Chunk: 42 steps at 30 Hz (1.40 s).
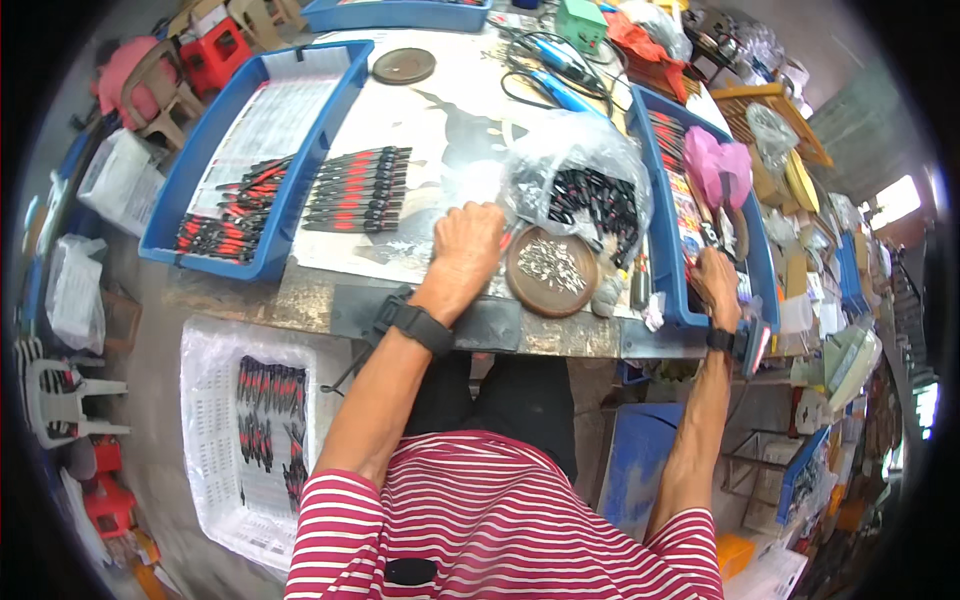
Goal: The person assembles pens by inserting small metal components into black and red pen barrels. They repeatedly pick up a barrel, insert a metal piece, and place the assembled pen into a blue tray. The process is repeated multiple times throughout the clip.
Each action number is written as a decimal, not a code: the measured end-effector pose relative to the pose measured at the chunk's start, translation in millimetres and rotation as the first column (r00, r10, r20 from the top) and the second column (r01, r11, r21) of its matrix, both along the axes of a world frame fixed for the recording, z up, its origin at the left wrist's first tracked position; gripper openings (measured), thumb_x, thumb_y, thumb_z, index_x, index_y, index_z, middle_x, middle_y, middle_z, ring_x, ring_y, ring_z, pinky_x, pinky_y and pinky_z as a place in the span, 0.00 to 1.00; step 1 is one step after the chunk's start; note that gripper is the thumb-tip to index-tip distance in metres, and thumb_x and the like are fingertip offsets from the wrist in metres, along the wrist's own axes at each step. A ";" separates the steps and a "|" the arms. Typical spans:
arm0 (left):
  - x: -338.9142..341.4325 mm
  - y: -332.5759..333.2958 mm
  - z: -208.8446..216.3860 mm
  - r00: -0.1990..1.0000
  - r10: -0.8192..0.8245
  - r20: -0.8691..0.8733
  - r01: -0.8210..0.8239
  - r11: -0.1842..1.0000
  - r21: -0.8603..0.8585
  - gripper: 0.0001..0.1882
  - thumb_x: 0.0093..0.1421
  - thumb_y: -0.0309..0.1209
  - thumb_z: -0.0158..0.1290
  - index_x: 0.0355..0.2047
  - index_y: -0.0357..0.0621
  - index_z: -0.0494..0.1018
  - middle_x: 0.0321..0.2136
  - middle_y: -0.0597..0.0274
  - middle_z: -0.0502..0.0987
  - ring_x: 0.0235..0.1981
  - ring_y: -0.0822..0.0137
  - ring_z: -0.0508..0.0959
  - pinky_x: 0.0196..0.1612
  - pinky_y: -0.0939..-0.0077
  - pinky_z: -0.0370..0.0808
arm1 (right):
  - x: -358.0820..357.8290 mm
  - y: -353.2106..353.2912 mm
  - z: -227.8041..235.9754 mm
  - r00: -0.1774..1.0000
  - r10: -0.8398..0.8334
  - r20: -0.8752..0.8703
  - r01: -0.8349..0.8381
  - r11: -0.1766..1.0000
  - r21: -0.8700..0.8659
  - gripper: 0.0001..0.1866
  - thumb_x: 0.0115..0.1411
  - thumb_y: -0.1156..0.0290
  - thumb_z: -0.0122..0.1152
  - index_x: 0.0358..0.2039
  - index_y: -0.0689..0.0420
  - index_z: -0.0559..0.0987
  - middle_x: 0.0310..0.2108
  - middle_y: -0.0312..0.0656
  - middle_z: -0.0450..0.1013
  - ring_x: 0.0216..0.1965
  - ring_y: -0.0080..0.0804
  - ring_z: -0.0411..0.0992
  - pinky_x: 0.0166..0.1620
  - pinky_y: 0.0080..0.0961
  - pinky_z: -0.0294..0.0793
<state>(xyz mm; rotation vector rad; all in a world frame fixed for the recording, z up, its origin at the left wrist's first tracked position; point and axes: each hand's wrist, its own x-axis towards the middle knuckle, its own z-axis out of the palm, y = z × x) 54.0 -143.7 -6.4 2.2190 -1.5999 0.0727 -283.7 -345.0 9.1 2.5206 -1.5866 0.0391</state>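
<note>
While my right hand [717,282] reaches over the near end of a blue tray [664,258], fingers curled on something I cannot make out, my left hand [467,243] is balled beside a brown dish [546,304] of small metal bits; whether it grips anything, I cannot tell. A clear bag [570,148] of black parts [597,200] bulges between them, a pink bag [718,167] crowds the tray, and red-and-black pens [360,190] lie leftward.

Head view: wide fisheye, worn on the head as left of a pair; aimed steeply downward over the striped shirt [490,510]; worktable [245,300] seen from near, surrounding floor [162,375] included, edges bowed toward the rim.
</note>
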 end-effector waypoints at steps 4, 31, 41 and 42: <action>-9.1 -0.7 0.9 0.998 0.061 -0.013 -0.061 0.998 -0.002 0.08 0.48 0.22 0.52 0.30 0.34 0.72 0.28 0.43 0.76 0.31 0.49 0.78 0.31 0.59 0.77 | 3.8 14.5 9.4 0.992 0.051 0.114 -0.031 0.985 -0.171 0.09 0.50 0.68 0.53 0.28 0.61 0.71 0.27 0.56 0.72 0.33 0.56 0.72 0.35 0.49 0.68; -36.0 106.0 63.6 0.780 -0.372 -0.504 0.003 0.807 -0.590 0.10 0.47 0.20 0.49 0.33 0.33 0.67 0.26 0.49 0.68 0.28 0.50 0.72 0.31 0.62 0.70 | 171.3 247.1 51.3 0.413 0.363 0.835 -0.482 0.865 -0.138 0.04 0.50 0.83 0.61 0.27 0.62 0.75 0.20 0.35 0.69 0.19 0.19 0.64 0.24 0.15 0.61; -30.8 120.1 55.6 0.522 -0.466 -0.715 -0.081 0.807 -0.585 0.06 0.58 0.22 0.51 0.33 0.31 0.67 0.25 0.53 0.69 0.24 0.63 0.73 0.28 0.71 0.70 | 187.7 244.5 46.5 0.190 0.118 0.975 -0.626 0.779 0.028 0.07 0.62 0.71 0.55 0.31 0.62 0.72 0.30 0.35 0.69 0.21 0.16 0.60 0.26 0.11 0.59; -29.2 120.6 55.4 0.522 -0.461 -0.718 -0.079 0.811 -0.579 0.06 0.58 0.23 0.51 0.33 0.31 0.68 0.25 0.54 0.69 0.24 0.63 0.73 0.28 0.71 0.70 | 189.3 244.2 46.5 0.189 0.036 0.981 -0.621 0.779 0.090 0.08 0.62 0.71 0.54 0.31 0.62 0.71 0.29 0.36 0.69 0.20 0.16 0.61 0.25 0.11 0.59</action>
